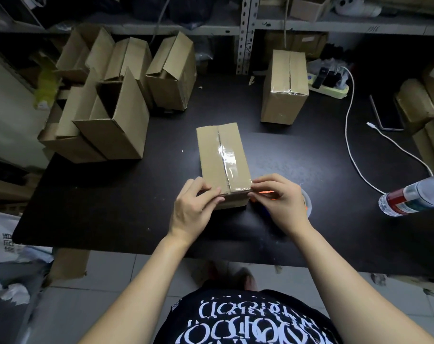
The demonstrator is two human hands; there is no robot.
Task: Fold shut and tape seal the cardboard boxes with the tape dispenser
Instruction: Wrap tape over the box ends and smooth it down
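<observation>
A closed cardboard box (pixel 212 155) lies in the middle of the black table (pixel 106 202), with clear tape (pixel 229 160) along the near half of its top seam and over the near edge. My left hand (pixel 195 207) grips the box's near left edge, thumb on top and fingers curled against the front face. My right hand (pixel 279 198) pinches the near right corner where the tape ends. The tape dispenser (pixel 307 203), orange with a roll of tape, lies on the table mostly hidden behind my right hand.
Several open, unsealed boxes (pixel 116 120) stand at the table's left and back left. A taped box (pixel 286 88) stands upright at the back right. A white cable (pixel 348 135), a power strip (pixel 331 89) and a tilted water bottle (pixel 409 197) are on the right.
</observation>
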